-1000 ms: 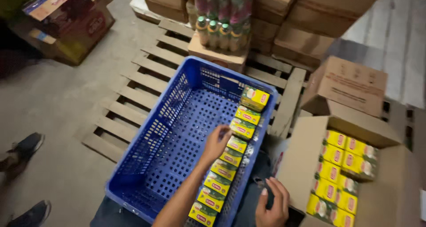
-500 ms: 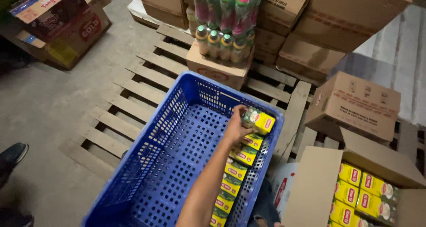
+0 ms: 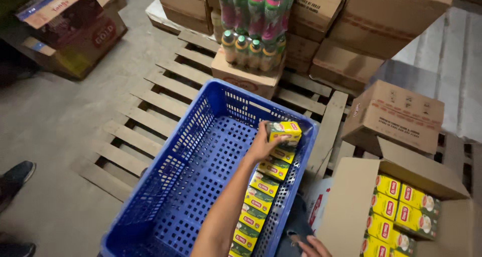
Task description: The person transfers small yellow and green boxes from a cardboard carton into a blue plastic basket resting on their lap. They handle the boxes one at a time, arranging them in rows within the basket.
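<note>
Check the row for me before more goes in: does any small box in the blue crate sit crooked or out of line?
Only the far one: the top box, gripped by the left hand, sits turned against the row of boxes along the crate wall. No damage or spills visible.

A wooden pallet (image 3: 150, 111) lies on the concrete floor. At its far end stand shrink-wrapped bottles (image 3: 251, 21) on a carton, with stacked brown cartons (image 3: 351, 31) beside them. Left of the pallet, a shoe (image 3: 15, 176) shows.
</note>
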